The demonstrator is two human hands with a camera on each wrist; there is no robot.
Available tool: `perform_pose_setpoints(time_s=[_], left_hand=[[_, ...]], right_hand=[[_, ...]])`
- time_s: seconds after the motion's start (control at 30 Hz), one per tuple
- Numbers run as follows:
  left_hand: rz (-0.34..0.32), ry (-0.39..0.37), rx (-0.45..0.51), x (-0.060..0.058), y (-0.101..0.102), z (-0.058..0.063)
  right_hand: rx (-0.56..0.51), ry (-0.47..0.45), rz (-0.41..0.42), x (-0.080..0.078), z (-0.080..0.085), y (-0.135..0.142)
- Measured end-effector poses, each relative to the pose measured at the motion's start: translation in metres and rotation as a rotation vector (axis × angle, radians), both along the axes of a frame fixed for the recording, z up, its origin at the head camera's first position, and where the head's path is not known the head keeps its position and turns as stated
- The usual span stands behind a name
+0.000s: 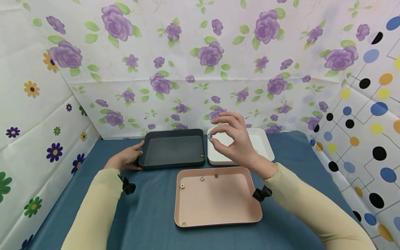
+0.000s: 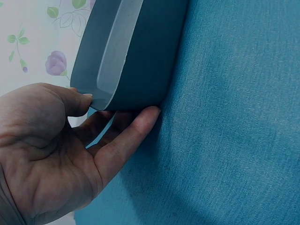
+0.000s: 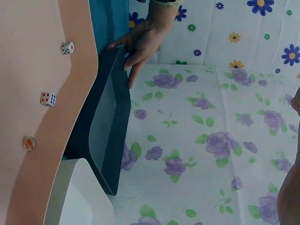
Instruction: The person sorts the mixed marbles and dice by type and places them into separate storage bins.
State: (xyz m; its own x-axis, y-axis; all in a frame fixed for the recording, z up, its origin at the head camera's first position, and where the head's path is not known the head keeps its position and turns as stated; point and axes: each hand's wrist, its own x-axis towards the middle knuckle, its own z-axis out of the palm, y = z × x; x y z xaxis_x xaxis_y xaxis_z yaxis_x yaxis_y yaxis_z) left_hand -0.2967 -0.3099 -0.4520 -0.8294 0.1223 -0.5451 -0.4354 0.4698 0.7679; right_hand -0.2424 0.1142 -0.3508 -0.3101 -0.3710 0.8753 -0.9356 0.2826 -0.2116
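Note:
My right hand (image 1: 234, 140) pinches a small clear bluish marble (image 1: 209, 136) between thumb and forefinger, raised near the left side of the white tray (image 1: 268, 152). The other fingers arch above it. At the far left, my left hand (image 1: 126, 158) holds the end of the dark grey tray (image 1: 170, 166). In the left wrist view, its thumb (image 2: 77, 102) lies at the tray's rim while the fingers press the outer wall. A greenish marble (image 1: 202, 155) sits in the dark tray's near right corner. Only a sliver of the right hand (image 3: 296, 101) enters the right wrist view.
Nearest me lies a pink tray (image 1: 218, 205). It holds a white die (image 1: 182, 186), another die (image 1: 202, 178), an orange-brown marble (image 1: 216, 176) and a yellow-green marble (image 1: 184, 224). Patterned cloth walls (image 1: 187, 93) stand behind and beside the blue tablecloth (image 1: 150, 215).

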Motion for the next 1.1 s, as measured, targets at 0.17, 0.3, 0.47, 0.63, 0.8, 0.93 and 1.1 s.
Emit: perform_pose_setpoints(time_s=[0.17,0.3,0.47,0.63,0.8,0.93,1.1], left_hand=[[0.000,-0.002,0.000,0.001,0.002,0.001],[0.004,-0.006,0.002,0.000,0.002,0.001],[0.010,-0.008,0.000,-0.001,0.002,0.000],[0.007,-0.007,-0.001,0.000,0.002,0.000],[0.000,-0.004,0.004,0.001,0.002,0.002],[0.000,-0.005,0.003,0.000,0.002,0.001],[0.009,-0.008,-0.006,-0.001,0.002,0.001]], right_hand=[[0.008,-0.021,-0.027,-0.009,-0.003,-0.002],[0.018,-0.031,-0.049,-0.017,-0.005,-0.003],[0.042,-0.060,-0.078,-0.028,-0.012,-0.004],[0.073,-0.077,-0.105,-0.040,-0.020,-0.004],[0.102,-0.093,-0.136,-0.049,-0.026,-0.003],[0.136,-0.120,-0.174,-0.054,-0.031,-0.004],[0.195,-0.142,-0.221,-0.058,-0.040,-0.005]])
